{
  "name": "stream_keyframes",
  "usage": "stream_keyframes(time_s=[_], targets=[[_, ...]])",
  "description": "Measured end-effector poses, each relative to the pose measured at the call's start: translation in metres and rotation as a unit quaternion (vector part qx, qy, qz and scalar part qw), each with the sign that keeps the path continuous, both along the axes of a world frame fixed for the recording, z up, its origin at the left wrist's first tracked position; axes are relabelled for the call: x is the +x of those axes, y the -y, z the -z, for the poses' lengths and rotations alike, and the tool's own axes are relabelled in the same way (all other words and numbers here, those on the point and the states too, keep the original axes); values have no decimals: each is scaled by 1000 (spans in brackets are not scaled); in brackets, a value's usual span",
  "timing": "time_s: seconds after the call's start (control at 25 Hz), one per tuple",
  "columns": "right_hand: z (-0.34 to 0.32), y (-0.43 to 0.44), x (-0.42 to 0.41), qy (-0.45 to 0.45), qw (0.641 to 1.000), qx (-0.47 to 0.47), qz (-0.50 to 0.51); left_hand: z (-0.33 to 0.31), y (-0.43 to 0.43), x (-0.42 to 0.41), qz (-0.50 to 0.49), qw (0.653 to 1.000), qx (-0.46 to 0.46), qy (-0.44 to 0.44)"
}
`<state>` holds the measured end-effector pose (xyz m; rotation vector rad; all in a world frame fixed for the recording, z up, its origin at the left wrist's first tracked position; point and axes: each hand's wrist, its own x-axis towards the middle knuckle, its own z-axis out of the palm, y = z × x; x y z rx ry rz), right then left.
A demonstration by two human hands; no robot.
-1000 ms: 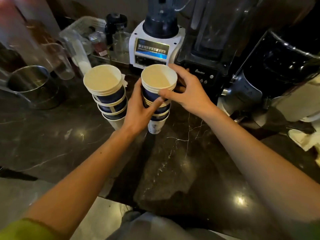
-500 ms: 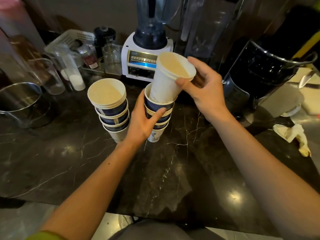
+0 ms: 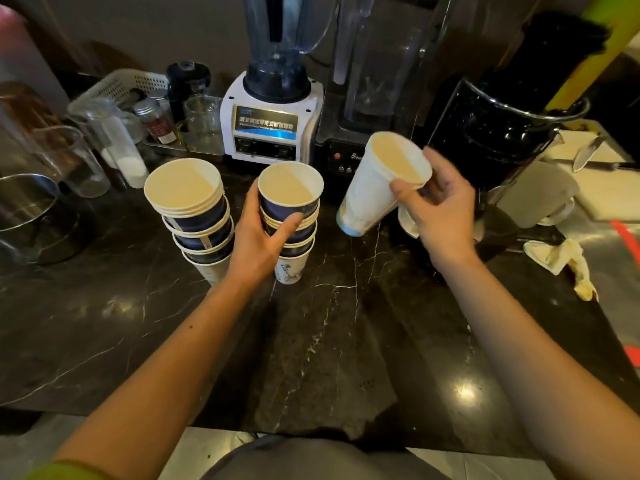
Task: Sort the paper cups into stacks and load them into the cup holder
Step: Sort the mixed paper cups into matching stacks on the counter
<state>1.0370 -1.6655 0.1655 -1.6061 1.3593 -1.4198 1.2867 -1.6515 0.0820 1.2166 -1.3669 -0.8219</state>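
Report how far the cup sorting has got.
Done: little; both stacks, the left stack and middle stack, still mix blue and white cups. In hand: right hand holds white cups tilted, off the counter; left hand grips the middle stack. Left: finishing sorting and loading; no cup holder clearly visible.

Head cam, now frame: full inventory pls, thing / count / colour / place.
white cups: one nested bunch, white, tilted in the right hand, off the counter
middle stack: one, navy cups over a white bottom cup, counter centre, in the left hand's grip
left stack: one, navy cups over a white bottom cup, standing free left of centre
counter: one, dark marble
white blender: one, white base, dark jar, behind the stacks
black blender: one, right of the white one
black machine: one, far right
basket: one, white, back left
metal pot: one, left edge
knife: one, far right
left hand: around the middle stack
right hand: holding the white cups
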Motion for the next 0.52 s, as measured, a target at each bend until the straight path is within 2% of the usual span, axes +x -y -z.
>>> stream_keyframes(time_s=[0.16,0.32,0.52], targets=[[63,-14,-16,-64,992,110,24,3,-4,-14,3,1000,-1,5],[92,-16,-18,-159,975,156,16,-1,2,-18,12,1000,1,-9],[115,-26,-29,-180,964,194,0,-3,0,-18,29,999,15,-4]])
